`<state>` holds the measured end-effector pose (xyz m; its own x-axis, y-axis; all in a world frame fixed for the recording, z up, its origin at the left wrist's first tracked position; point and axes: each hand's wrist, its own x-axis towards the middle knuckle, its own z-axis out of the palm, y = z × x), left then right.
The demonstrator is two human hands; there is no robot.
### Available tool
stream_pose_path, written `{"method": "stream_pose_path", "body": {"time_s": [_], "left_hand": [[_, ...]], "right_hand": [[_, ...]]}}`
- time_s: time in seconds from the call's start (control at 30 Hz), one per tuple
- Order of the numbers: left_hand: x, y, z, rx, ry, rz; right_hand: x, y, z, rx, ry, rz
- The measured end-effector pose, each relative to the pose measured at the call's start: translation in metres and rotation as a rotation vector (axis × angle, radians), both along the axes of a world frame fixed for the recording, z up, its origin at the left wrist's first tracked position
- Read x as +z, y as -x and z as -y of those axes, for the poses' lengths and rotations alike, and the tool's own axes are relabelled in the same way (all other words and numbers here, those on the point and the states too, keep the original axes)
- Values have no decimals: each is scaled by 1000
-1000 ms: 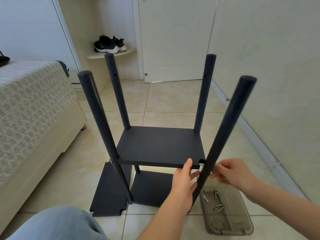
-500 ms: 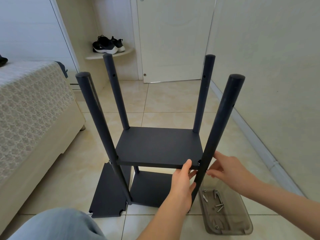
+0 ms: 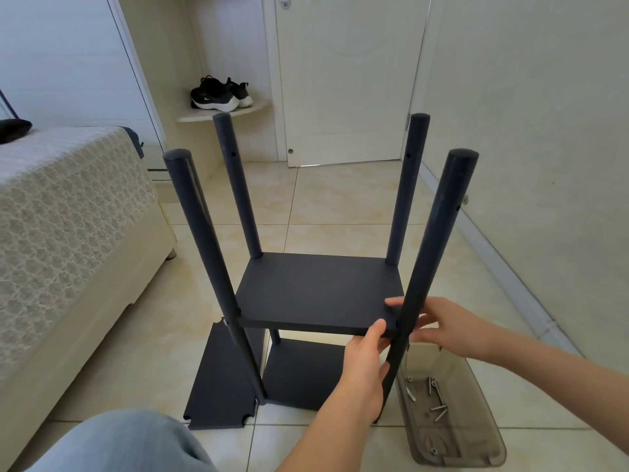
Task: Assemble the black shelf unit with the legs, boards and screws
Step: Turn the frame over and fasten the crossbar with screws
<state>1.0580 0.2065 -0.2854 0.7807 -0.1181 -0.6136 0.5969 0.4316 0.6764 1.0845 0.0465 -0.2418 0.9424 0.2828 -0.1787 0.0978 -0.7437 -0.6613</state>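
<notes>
Changed: round black near-right leg (image 3: 439, 233) swung in against flat black middle board (image 3: 316, 291).
My left hand (image 3: 362, 369) pinches the board's 5 o'clock corner, right hand (image 3: 449, 327) wraps the leg; joint looks ready for a screw (image 3: 438, 408).

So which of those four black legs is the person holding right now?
The near right leg, closest to the camera on the right. The right hand wraps round it where the middle board meets it; no hand is on the rest.
</notes>
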Motion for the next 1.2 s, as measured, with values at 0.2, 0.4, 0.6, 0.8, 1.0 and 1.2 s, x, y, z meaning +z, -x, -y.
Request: {"method": "stream_pose_path", "body": {"time_s": [0.2, 0.4, 0.6, 0.8, 1.0, 1.2], "left_hand": [[10, 2, -5, -115, -332, 130], [19, 7, -22, -234, -1458, 913], [5, -1, -10, -289, -1387, 1149], [4, -11, -4, -196, -1359, 1174], [0, -12, -3, -190, -1379, 1154], [-1, -10, -1, -133, -1375, 1150]], "right_hand": [[13, -9, -2, -15, -150, -142], [22, -12, -3, -30, -113, -165], [27, -14, -9, -93, -70, -188], [33, -13, -7, -94, -126, -330], [27, -20, -6, -363, -278, -427], [10, -17, -26, -452, -295, -397]]}}
